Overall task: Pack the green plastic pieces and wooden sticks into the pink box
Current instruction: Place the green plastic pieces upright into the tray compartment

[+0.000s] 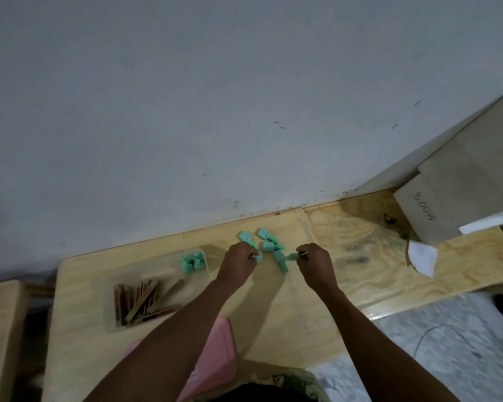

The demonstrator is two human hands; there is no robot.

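Nearest us the pink box is lying on the desk, half under our left arm. We are gathering green pieces at the far edge: left hand is pinching one, right hand another, each grip closed. Next, we judge, is carrying them back to the box. Sticks are waiting in a clear tray; beyond, a grey wall

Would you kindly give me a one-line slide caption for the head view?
Both hands pick green pieces off the table, sticks waiting left.
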